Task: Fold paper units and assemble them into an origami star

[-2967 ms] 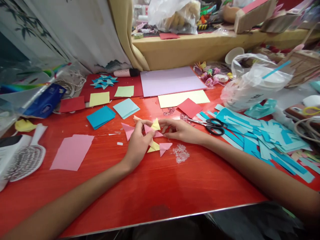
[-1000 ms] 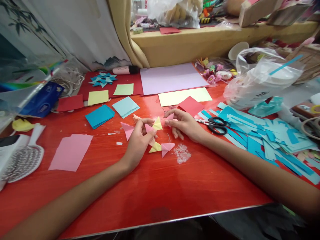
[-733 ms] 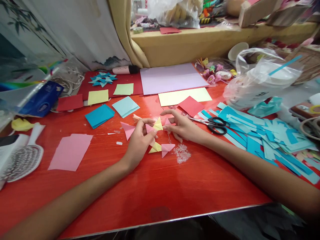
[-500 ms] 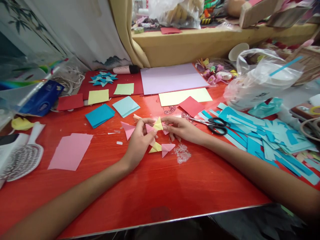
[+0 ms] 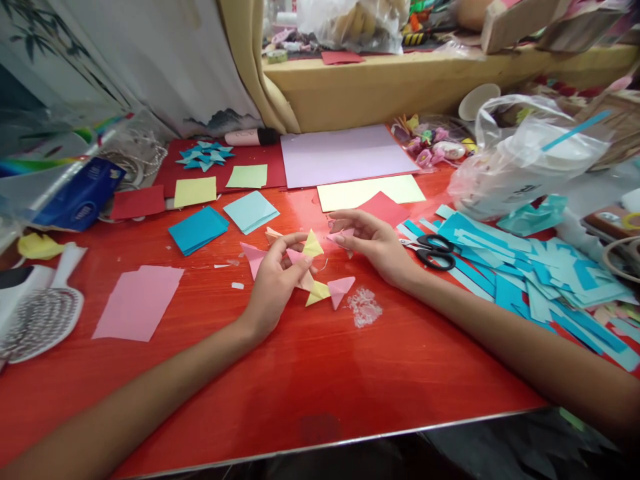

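My left hand [image 5: 273, 283] pinches a partly built paper star [image 5: 307, 270] of pink and yellow folded points, holding it just above the red table [image 5: 320, 380]. My right hand [image 5: 373, 243] is a little to the right, its thumb and fingers closed on a small pink folded paper piece [image 5: 339, 235]. A yellow point [image 5: 319, 294] and a pink point [image 5: 341, 289] of the star stick out below my left fingers. A pink folded piece [image 5: 254, 257] lies at the left of my left hand.
Black-handled scissors [image 5: 433, 250] lie right of my right hand beside a heap of blue paper strips [image 5: 530, 273]. Blue paper squares [image 5: 199, 229], a pink sheet [image 5: 139, 303], a lilac sheet [image 5: 343, 155], a finished blue star [image 5: 206, 154] and a plastic bag [image 5: 520, 157] lie around.
My right hand drew back to the right from the star with a small pink piece pinched in it. The star's lower points shifted slightly right. My left hand stayed in place.
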Available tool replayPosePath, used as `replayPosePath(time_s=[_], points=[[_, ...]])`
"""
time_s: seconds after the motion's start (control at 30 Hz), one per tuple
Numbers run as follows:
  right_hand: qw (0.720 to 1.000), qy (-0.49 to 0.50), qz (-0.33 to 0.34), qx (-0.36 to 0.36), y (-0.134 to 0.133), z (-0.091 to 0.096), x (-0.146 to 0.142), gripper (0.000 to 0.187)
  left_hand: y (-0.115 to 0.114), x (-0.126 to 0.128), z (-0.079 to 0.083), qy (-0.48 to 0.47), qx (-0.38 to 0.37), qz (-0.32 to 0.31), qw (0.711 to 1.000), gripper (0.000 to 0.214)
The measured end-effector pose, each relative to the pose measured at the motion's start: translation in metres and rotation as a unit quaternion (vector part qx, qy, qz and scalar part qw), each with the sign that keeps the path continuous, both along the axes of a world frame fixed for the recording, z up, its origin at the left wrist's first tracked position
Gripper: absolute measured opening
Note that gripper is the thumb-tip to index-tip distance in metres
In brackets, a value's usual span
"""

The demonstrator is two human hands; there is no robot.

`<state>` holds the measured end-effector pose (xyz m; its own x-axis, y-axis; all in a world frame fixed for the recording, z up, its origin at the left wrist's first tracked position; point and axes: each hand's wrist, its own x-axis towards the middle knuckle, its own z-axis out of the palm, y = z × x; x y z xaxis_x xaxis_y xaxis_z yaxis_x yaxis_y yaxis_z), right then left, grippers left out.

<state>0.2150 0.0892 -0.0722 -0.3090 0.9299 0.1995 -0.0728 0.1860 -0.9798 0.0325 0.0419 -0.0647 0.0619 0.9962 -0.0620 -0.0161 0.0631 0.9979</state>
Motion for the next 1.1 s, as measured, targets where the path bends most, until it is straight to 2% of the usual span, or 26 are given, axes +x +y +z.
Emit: replayPosePath(time_s=[0.13,0.27,0.4,0.53,0.6,0.67,0.73,0.8,0.83,0.9,0.97,1.1], points=[[0.997,0.027,-0.059,0.047,-0.001,0.001,-0.001,0.033,0.0,0.0,0.0,-0.02,-0.008,-0.012,1.0,0.027],[0.998,0.057,-0.007,0.008,-0.002,0.0,-0.003,0.027,0.0,0.001,0.0,-0.058,-0.002,-0.019,0.998,0.013],[0.998,0.064,0.002,-0.013,-0.002,0.0,-0.003,0.026,0.001,0.001,0.003,-0.091,0.071,-0.026,0.993,0.007],[0.996,0.011,-0.057,0.064,0.003,0.009,0.004,0.013,0.001,0.001,0.004,-0.082,0.097,-0.041,0.991,0.005],[0.989,-0.018,-0.097,0.114,0.003,0.019,0.009,0.009,0.001,0.002,0.004,-0.073,0.092,-0.043,0.992,0.006],[0.981,-0.089,-0.101,0.14,-0.004,0.032,0.012,0.007,0.0,0.002,0.004,-0.069,0.091,-0.046,0.992,0.006],[0.959,-0.189,-0.084,0.193,-0.016,0.044,0.012,0.007,0.0,0.002,0.005,-0.065,0.094,-0.058,0.992,0.005],[0.911,-0.291,-0.066,0.285,-0.03,0.051,0.011,0.009,0.0,0.002,0.005,-0.06,0.094,-0.072,0.991,0.003],[0.885,-0.323,-0.056,0.332,-0.037,0.052,0.01,0.011,0.0,0.002,0.006,-0.057,0.092,-0.079,0.991,0.003],[0.85,-0.34,-0.038,0.4,-0.047,0.051,0.009,0.014,-0.001,0.002,0.007,-0.056,0.094,-0.093,0.99,0.002],[0.837,-0.341,-0.028,0.427,-0.052,0.047,0.009,0.016,-0.001,0.001,0.008,-0.051,0.102,-0.107,0.988,0.002],[0.836,-0.33,-0.031,0.438,-0.052,0.043,0.012,0.016,-0.003,0.001,0.009,-0.028,0.115,-0.128,0.985,0.004]])
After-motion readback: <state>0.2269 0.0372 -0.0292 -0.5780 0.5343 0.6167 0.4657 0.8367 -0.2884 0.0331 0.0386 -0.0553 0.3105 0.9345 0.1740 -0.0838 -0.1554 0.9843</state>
